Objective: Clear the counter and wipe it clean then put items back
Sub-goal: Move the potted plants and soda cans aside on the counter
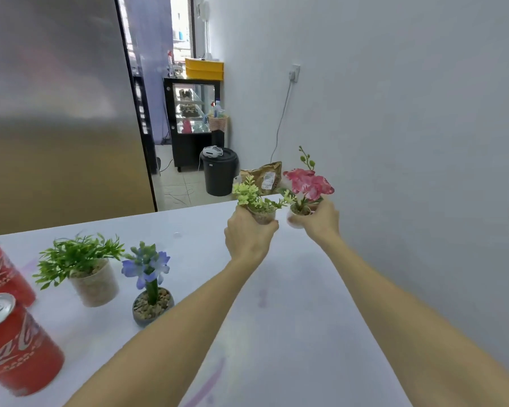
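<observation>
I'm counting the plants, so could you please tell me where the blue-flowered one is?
The blue-flowered plant stands on the counter's left side, right of the green leafy plant.

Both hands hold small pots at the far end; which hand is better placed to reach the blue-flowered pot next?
Probably the left hand: the blue-flowered pot stands on its side, beside that forearm. The right hand is nearer the wall.

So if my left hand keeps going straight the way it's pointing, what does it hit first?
Probably the brown paper bag beyond the counter's far edge. The left hand, gripping the pale-green plant pot, points that way, though depth is unclear and the bag may sit lower.
</observation>
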